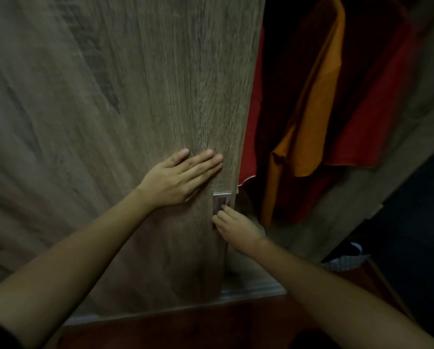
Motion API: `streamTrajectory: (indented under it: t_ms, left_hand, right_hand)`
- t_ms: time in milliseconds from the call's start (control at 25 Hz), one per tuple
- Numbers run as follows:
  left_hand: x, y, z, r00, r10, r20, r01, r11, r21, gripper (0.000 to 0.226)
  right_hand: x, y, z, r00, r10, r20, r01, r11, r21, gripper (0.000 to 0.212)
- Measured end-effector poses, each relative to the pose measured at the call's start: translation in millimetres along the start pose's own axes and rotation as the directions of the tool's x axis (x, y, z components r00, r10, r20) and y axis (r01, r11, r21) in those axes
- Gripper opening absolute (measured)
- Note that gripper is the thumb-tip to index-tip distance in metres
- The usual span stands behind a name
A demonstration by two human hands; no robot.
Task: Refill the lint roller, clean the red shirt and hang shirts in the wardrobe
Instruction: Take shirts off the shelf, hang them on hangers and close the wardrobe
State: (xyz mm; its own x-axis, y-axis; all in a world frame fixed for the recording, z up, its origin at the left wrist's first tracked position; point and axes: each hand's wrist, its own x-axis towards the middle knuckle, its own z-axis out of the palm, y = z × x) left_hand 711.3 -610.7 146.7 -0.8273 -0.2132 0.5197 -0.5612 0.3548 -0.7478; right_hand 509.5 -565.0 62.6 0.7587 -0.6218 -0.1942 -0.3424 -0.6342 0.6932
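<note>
A wooden wardrobe door fills the left and middle of the head view. My left hand lies flat against it, fingers stretched out, near its right edge. Just below, my right hand has its fingers on the small metal handle recessed in the door's edge. To the right the wardrobe stands partly open. An orange shirt hangs inside, a red shirt behind it on the right. Another red garment shows next to the door's edge. No lint roller is in view.
The wardrobe's right side panel slants down at the right. A dark reddish floor runs along the bottom below the door's track. A pale patterned cloth lies at the lower right in a dark area.
</note>
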Motion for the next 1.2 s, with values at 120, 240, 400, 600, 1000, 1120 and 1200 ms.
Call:
streamTrajectory:
  t_ms: [120,240,400,600,1000,1120,1200]
  left_hand:
    - [56,32,11,1.0,0.011,-0.018,-0.011,1.0,-0.01,0.053]
    - [106,62,20,1.0,0.011,-0.013,-0.011,1.0,0.008,0.052]
    - [172,103,34,1.0,-0.002,0.003,0.002,0.999,0.032,0.054]
    - [235,144,50,1.0,-0.024,-0.004,0.024,0.998,0.057,0.055]
    - [307,189,65,1.0,-0.02,0.003,0.02,0.999,0.042,0.056]
    - [314,193,66,1.0,-0.016,-0.007,0.016,1.0,0.012,0.056]
    - [314,194,65,0.999,-0.024,0.025,0.023,1.0,0.015,0.057]
  right_hand:
    - [-45,25,30,0.997,0.058,0.06,-0.055,0.997,-0.046,0.053]
    - [-82,49,63,0.991,0.071,0.11,-0.069,0.997,-0.024,0.052]
    - [-131,84,109,0.982,0.074,0.175,-0.072,0.997,-0.019,0.052]
    - [-180,117,155,0.978,0.084,0.19,-0.081,0.996,-0.025,0.053]
    - [-238,157,201,0.971,0.129,0.203,-0.142,0.989,0.052,0.046]
    - [-245,158,206,0.979,0.124,0.162,-0.137,0.988,0.067,0.046]
    - [-245,157,210,0.979,0.118,0.166,-0.13,0.989,0.064,0.046]
